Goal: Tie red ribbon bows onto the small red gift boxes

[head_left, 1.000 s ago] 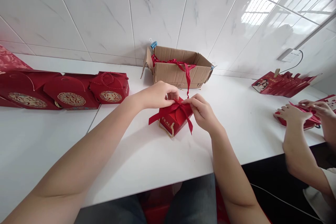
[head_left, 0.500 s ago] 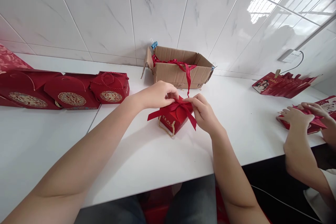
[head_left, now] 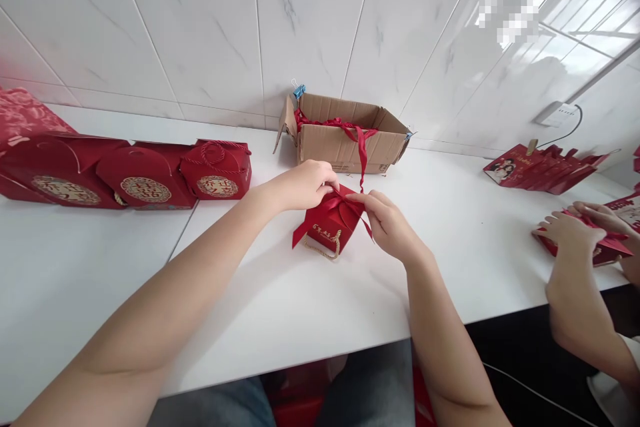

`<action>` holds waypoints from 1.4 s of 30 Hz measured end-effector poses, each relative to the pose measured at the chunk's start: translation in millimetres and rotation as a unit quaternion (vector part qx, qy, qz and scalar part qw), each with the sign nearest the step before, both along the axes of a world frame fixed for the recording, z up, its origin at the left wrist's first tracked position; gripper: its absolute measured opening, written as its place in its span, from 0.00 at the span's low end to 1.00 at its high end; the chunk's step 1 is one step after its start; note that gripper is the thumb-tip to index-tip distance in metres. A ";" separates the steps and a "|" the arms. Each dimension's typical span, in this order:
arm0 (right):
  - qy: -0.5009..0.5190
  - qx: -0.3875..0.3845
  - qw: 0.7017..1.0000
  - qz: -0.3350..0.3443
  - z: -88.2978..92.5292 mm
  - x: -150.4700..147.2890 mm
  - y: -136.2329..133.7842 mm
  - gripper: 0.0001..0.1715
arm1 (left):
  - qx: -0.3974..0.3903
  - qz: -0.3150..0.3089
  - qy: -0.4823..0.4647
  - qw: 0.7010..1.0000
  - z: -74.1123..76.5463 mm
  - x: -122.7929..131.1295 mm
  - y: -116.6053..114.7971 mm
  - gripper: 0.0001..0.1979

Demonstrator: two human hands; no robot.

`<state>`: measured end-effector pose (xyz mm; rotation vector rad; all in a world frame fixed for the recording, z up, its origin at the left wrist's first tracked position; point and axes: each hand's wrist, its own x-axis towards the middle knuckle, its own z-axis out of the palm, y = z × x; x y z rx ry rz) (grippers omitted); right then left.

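Note:
In front of me on the white table stands a small red gift box [head_left: 327, 228] with gold lettering and a twisted gold cord handle [head_left: 325, 253]. A red ribbon [head_left: 302, 229] is looped in a bow over its top, and its tails hang down the sides. My left hand [head_left: 314, 185] pinches the ribbon at the box's back left edge. On the right side, my right hand [head_left: 383, 219] has thumb and forefinger closed on the bow's other part. The fingers partly cover the knot.
Behind the box is an open cardboard box [head_left: 350, 148] of red ribbon, one strand trailing out. Larger red boxes [head_left: 145, 183] line the left. Red bags [head_left: 535, 170] stand at the right, near a co-worker's hands [head_left: 575, 230] on another red box.
The bow's left tail has dropped lower and closer to the box. Both hands remain at the ribbon, fingers slightly shifted. The whole view has moved a little.

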<state>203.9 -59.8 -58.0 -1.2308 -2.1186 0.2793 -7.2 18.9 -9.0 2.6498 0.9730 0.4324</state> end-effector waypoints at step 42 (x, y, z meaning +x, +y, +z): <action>0.124 0.022 0.989 -0.080 -2.4 0.0 4.7 0.16 | -0.149 -0.002 -0.086 0.985 2.4 -10.5 8.8 0.08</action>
